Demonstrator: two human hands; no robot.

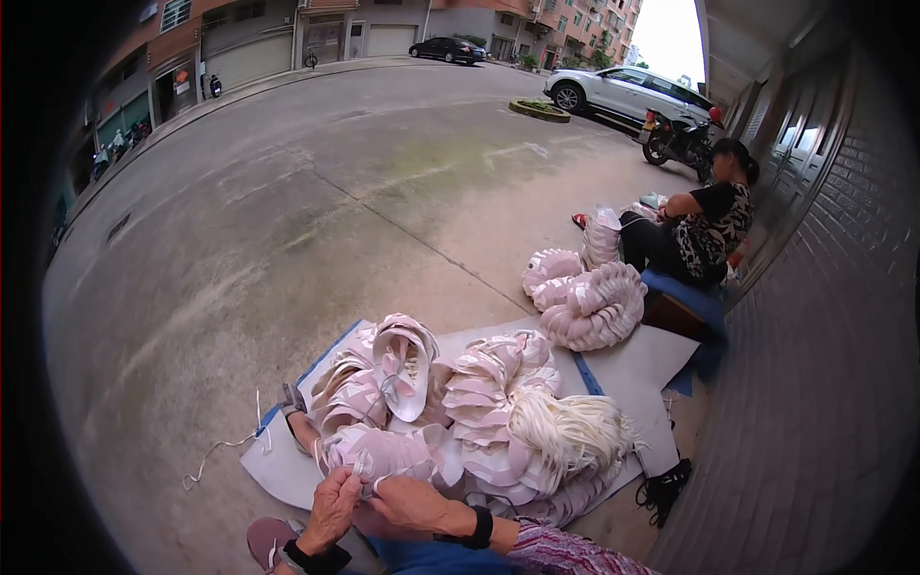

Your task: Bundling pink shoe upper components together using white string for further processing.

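Note:
Low in the view, my left hand [332,506] and my right hand [414,504] meet close together, fingers pinched. Between their fingertips shows a small white shoelace [361,466]; its full run is hidden by the fingers. Just beyond lie pink and white shoe uppers [388,450], nested in a row. More uppers [500,372] are stacked to the right, and one [406,369] stands with its opening toward me. A thick bundle of white laces [567,428] rests over the right stack. Black bands circle both wrists.
A pale sheet [628,383] lies under the uppers. Loose white string [213,450] is on the concrete at left, black cords [663,491] at right. Farther off, another person [714,216] sits beside coiled uppers [599,305] by the tiled wall [815,316]. A motorcycle [678,142] and cars stand beyond.

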